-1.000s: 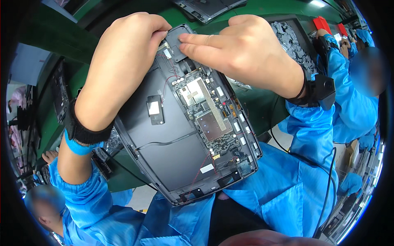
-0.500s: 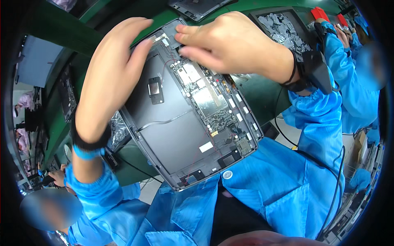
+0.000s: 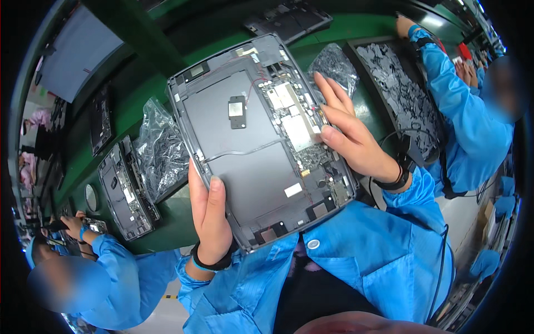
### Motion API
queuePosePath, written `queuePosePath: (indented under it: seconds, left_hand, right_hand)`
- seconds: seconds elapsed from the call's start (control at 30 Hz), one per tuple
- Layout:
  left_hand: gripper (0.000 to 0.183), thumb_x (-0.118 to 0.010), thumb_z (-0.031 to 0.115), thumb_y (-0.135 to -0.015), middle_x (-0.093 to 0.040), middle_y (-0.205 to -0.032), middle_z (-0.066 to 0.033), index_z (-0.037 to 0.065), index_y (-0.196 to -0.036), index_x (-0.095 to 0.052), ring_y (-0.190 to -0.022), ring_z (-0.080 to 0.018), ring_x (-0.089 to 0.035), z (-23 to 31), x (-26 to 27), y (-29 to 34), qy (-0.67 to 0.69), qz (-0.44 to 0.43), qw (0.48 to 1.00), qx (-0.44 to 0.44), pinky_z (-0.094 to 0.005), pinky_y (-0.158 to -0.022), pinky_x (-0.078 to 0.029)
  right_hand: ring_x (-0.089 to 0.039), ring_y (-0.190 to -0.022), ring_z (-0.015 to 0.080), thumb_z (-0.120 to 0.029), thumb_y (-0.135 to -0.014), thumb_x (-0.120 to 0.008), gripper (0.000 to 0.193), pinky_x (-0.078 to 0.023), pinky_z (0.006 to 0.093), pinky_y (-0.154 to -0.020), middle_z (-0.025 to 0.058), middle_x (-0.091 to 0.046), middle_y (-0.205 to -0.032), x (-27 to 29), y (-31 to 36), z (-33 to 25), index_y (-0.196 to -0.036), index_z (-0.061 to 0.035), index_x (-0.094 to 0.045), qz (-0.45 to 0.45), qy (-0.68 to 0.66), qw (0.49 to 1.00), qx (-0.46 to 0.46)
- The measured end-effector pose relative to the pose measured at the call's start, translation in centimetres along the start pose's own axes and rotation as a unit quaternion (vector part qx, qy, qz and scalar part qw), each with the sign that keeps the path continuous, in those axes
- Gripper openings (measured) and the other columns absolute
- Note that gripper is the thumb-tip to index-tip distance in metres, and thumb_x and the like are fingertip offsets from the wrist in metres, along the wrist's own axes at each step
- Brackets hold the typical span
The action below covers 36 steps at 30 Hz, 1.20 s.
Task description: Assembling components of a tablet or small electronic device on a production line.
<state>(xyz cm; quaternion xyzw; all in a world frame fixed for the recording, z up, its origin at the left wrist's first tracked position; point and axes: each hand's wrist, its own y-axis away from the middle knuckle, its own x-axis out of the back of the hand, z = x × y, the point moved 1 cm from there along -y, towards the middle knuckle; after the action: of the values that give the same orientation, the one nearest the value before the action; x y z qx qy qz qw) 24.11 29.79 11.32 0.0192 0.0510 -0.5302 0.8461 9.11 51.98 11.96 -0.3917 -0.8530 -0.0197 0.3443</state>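
Note:
A dark grey opened tablet housing is tilted in front of my chest, its inside facing up. My left hand grips its lower left edge, thumb over the rim. At the opposite edge, my right hand supports the side, its thumb near the green circuit board with silver shields. A small black speaker lies loose-looking on the bare panel, and a thin red wire runs close by. Across the panel stretches a dark flat cable. The fingers beneath the housing are hidden.
Clear plastic bags and more opened housings lie on the green bench at left. Another housing is at the back. A black tray of small dark parts stands right. Co-workers in blue sit on both sides.
Both hands have left the housing's far end. The left came down to its lower left edge, the right to its right side. The housing has shifted slightly and turned a little.

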Motion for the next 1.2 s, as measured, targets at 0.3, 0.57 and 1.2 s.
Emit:
queuePosePath:
  seconds: [0.3, 0.57, 1.2]
  left_hand:
    - [0.061, -0.044, 0.017, -0.097, -0.026, -0.155, -0.0169, -0.007, -0.149, -0.022, -0.144, -0.0244, -0.024, 2.5, -1.8, -3.3, 0.131, -0.09, 0.984, -0.086, -0.0365, -0.117, -0.016]
    - [0.063, -0.051, 0.012, -0.092, -0.028, -0.155, -0.0185, -0.002, -0.148, -0.027, -0.146, -0.0295, -0.022, -1.6, 1.3, -6.5, 0.051, -0.03, 0.992, -0.116, -0.0463, -0.117, -0.017]
    - [0.056, -0.041, 0.011, -0.098, -0.025, -0.155, -0.022, -0.003, -0.149, -0.024, -0.144, -0.0282, -0.025, -4.1, 0.1, -5.1, -0.042, 0.047, 0.994, -0.085, -0.0393, -0.117, -0.016]
  right_hand:
    - [-0.062, -0.104, 0.0151, -0.015, -0.094, -0.054, 0.052, -0.049, 0.0275, -0.091, 0.0124, -0.061, -0.121, 3.9, -3.3, -3.4, -0.139, 0.0063, -0.04, 0.071, -0.447, 0.887, -0.09]
    - [-0.069, -0.078, 0.0231, -0.011, -0.093, -0.051, 0.024, -0.059, 0.0363, -0.073, 0.0156, -0.068, -0.099, 9.5, -22.7, 8.4, -0.111, 0.0027, -0.058, 0.063, -0.458, 0.876, -0.139]
    - [-0.067, -0.094, 0.0292, -0.032, -0.083, -0.056, 0.036, -0.053, 0.0399, -0.082, 0.0137, -0.07, -0.105, -0.1, -35.0, 19.7, -0.11, -0.012, -0.068, 0.133, 0.103, 0.986, -0.008]
